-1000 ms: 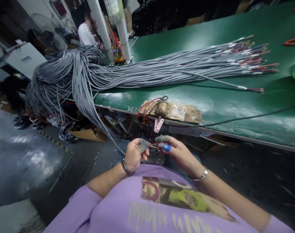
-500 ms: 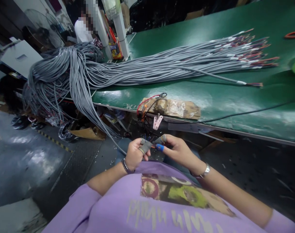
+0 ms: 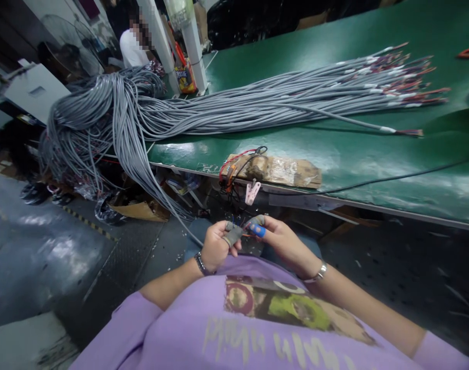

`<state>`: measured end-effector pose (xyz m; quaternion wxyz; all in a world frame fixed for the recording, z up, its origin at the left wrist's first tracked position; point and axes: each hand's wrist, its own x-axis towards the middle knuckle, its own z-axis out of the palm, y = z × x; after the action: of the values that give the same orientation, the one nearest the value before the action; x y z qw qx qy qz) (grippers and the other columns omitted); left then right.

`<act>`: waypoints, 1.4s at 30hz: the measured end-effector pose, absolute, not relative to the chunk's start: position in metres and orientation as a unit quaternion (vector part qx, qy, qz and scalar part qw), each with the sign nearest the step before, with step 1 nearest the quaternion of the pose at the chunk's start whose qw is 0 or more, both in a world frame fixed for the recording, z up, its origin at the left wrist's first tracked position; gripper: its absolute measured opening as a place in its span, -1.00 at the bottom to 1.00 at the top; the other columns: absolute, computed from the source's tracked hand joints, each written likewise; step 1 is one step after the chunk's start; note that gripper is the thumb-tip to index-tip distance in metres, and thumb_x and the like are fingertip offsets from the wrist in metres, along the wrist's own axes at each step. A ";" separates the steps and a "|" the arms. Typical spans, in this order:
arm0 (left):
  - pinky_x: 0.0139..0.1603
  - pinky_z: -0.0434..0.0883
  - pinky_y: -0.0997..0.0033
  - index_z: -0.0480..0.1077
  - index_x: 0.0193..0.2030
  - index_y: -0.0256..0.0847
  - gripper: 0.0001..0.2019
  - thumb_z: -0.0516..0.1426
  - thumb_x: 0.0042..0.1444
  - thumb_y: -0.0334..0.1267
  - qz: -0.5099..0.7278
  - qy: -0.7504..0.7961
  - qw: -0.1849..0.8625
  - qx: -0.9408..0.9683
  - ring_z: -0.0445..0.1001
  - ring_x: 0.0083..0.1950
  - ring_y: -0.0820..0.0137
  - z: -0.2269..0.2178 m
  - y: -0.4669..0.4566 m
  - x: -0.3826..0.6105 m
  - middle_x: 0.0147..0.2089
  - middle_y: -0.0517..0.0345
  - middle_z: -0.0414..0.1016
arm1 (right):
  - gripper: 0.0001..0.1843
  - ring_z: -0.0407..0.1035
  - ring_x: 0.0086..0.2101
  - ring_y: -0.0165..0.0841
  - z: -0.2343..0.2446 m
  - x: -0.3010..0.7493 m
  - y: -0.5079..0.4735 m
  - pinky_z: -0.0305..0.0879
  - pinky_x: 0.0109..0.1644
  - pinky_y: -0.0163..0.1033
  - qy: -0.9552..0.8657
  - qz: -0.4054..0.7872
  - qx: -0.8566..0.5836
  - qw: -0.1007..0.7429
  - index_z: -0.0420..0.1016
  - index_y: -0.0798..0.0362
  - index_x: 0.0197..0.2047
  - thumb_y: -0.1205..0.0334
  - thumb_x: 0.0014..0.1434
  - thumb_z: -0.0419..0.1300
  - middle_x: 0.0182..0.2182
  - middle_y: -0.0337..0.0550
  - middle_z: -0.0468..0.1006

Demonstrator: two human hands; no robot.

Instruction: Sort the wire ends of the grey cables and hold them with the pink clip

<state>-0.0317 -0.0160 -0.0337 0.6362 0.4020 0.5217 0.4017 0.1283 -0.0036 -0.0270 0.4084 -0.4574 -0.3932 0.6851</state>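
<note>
My left hand [image 3: 218, 243] is closed around the end of a grey cable [image 3: 195, 237], which runs down to it from the bundle on the bench. Grey covers wrap its thumb and forefinger. Thin coloured wires [image 3: 248, 235], one of them orange-red, stick out of the cable end between my two hands. My right hand [image 3: 281, 237] pinches the wires between a grey-covered finger and a thumb with a blue cover. The fingertips of both hands are almost touching, and they hide most of the wires.
A large bundle of grey cables [image 3: 227, 110] lies along the green bench [image 3: 358, 159], its stripped ends to the right. A wooden block [image 3: 292, 172] with wires and a pink clip [image 3: 252, 192] sits at the front edge. A person [image 3: 133, 47] is at the back left.
My right hand has shifted slightly, its thumb turning upward over the finger. More of the orange-red wire shows between the hands. My left hand keeps hold of the cable.
</note>
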 end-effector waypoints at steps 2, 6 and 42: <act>-0.76 0.07 0.60 0.30 -0.52 -0.22 -0.51 0.33 -0.22 0.18 0.406 0.524 0.637 0.394 0.22 -0.76 0.58 -0.034 -0.016 -0.031 -0.67 0.25 0.39 | -0.46 0.25 -0.47 -0.42 -0.026 0.127 -0.004 0.22 -0.34 -0.27 -0.389 0.689 -0.453 0.411 0.50 0.04 -0.44 -0.21 -0.33 0.47 -0.52 -0.28 0.48; -0.75 0.07 0.59 0.31 -0.51 -0.22 -0.52 0.32 -0.22 0.17 0.396 0.529 0.637 0.397 0.22 -0.75 0.58 -0.032 -0.017 -0.029 -0.68 0.26 0.38 | -0.52 0.24 -0.49 -0.43 -0.027 0.125 -0.005 0.24 -0.33 -0.26 -0.386 0.688 -0.450 0.419 0.48 0.04 -0.48 -0.16 -0.29 0.47 -0.55 -0.30 0.46; -0.81 -0.05 0.57 0.36 -0.53 -0.25 -0.49 0.38 -0.38 0.15 0.279 0.435 0.754 0.404 0.14 -0.82 0.60 -0.004 0.028 -0.034 -0.73 0.27 0.34 | -0.38 0.32 -0.49 -0.40 -0.026 0.120 0.052 0.29 -0.41 -0.29 -0.290 0.737 -0.390 0.469 0.60 0.03 -0.35 -0.37 -0.25 0.37 -0.51 -0.22 0.49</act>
<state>-0.0345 0.0284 -0.0043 0.7542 0.4043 0.4354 0.2795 0.1205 0.0523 -0.0257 0.4693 -0.3900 -0.2895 0.7375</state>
